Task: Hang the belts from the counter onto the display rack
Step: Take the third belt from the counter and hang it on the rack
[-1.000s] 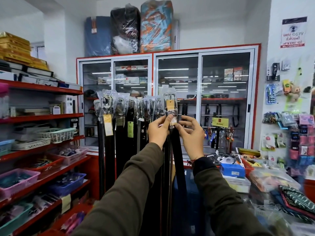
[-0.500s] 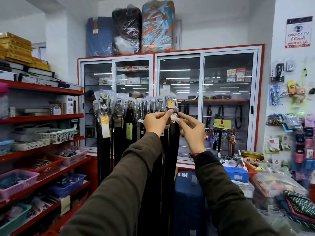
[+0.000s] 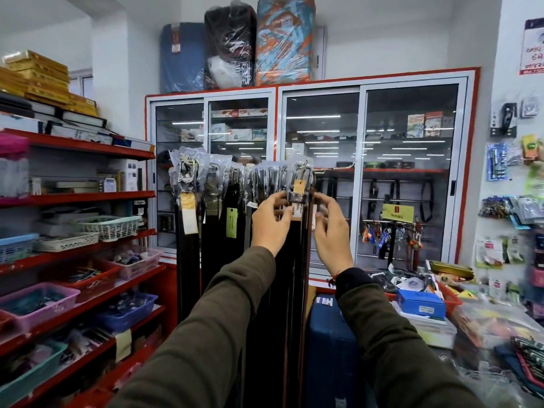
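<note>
A row of dark belts (image 3: 212, 219) hangs from the display rack, their buckles wrapped in clear plastic; the rack's bar is hidden behind them. The rightmost belt (image 3: 299, 184) has a tan tag and a white label under its buckle. My left hand (image 3: 269, 225) is at that belt's left edge just below the buckle, thumb and fingertips on the strap and label. My right hand (image 3: 332, 234) is just right of the belt, fingers spread and blurred, with a small gap to the strap. Both olive sleeves reach up from below.
Red shelves (image 3: 88, 197) with plastic baskets line the left. A blue suitcase (image 3: 329, 348) stands right of the belts. The cluttered counter (image 3: 435, 328) with boxes and packets is on the right. A glass-door cabinet (image 3: 365, 178) stands behind the rack.
The belt now hangs at the right end of the row. Both hands have dropped slightly below the buckle, and my right hand has let go and pulled away to the right.
</note>
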A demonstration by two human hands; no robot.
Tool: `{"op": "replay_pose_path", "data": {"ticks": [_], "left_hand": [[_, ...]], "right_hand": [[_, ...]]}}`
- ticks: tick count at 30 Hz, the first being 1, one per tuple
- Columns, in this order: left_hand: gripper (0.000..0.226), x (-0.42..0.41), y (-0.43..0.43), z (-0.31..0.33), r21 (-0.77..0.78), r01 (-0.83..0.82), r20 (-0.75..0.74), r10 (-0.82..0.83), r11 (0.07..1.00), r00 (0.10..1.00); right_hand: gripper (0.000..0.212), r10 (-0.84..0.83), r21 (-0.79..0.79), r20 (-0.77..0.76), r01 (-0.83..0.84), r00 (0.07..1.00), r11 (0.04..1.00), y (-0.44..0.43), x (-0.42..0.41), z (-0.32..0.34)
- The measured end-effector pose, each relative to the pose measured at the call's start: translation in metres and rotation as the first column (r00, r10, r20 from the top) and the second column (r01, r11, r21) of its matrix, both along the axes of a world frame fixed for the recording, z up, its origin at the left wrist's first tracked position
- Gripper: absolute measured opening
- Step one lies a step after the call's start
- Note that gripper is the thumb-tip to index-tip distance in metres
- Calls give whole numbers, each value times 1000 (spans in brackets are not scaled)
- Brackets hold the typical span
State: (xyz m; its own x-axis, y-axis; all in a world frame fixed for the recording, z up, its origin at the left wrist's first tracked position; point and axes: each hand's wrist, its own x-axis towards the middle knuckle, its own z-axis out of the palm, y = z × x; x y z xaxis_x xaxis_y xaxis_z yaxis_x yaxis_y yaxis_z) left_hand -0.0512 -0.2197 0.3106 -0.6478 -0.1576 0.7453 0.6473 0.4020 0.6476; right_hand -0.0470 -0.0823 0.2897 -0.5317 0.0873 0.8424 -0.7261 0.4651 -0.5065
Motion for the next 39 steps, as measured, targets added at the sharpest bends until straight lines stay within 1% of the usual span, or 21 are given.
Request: {"op": "replay_pose_path", "data": {"ticks": [2,3,4,6,7,8,9,10,12,15,18,21,23,25,27,30,32,34,35,37,39], "left_hand": [[62,-7,-6,-4,-226,-107,-145,75,968,987],[69,-11,-9,-3,-333,-189,-236,112,924,965],[73,-15,-12,-2,-422,-276,-332,136,864,933],[75,-26,-18,1,-553,-447,-492,157,704,856],[75,-31,-21,3,-599,-506,-525,173,621,833],[75,-36,-23,4,-641,-523,-509,199,562,837],[75,-40,-25,5,-673,-508,-461,233,537,856],[76,-45,-27,6,-694,-485,-408,265,533,874],[76,-52,-28,6,-707,-467,-362,296,531,884],[74,-52,-27,5,-701,-464,-354,301,541,885],[72,-43,-30,5,-687,-495,-381,316,533,869],[68,-30,-39,9,-660,-553,-444,329,509,833],[65,-20,-51,12,-624,-611,-500,352,486,791],[64,-10,-69,16,-568,-673,-553,387,474,738],[63,2,-91,19,-503,-724,-587,428,472,687],[63,17,-131,17,-423,-771,-610,479,476,631],[62,24,-159,12,-369,-772,-598,504,517,623],[58,27,-185,6,-305,-725,-539,515,618,666],[57,28,-196,3,-287,-701,-504,519,653,690],[56,26,-212,-3,-324,-674,-451,517,664,727],[58,20,-221,-7,-430,-628,-435,461,649,774]], "right_hand": [[52,-58,204,-85,74,995,976,4,-12,1],[56,-100,292,-116,131,988,947,5,-19,2],[59,-143,360,-140,185,980,915,7,-26,4],[63,-203,439,-168,258,965,861,9,-38,8],[64,-223,467,-172,279,959,839,9,-44,10],[64,-240,492,-174,296,955,819,8,-50,12],[65,-254,513,-175,309,951,801,7,-55,14],[65,-263,527,-174,316,949,789,7,-59,15],[67,-268,535,-169,317,948,784,5,-67,16],[67,-267,512,-178,321,947,797,3,-70,13],[65,-270,441,-180,322,946,837,-4,-63,9],[64,-295,304,-207,348,933,887,-21,-50,5],[66,-298,212,-239,349,924,913,-38,-41,6],[64,-275,165,-289,330,917,929,-58,-34,9],[59,-213,157,-344,280,914,947,-80,-29,15],[55,-130,176,-379,209,916,962,-117,-22,21],[56,-76,225,-392,176,917,958,-141,-17,23],[58,-58,319,-394,196,917,927,-162,-15,23],[59,-64,369,-400,224,914,902,-171,-15,22],[59,-81,451,-411,279,908,848,-184,-17,21],[60,-102,514,-404,318,909,797,-192,-21,20]]}}
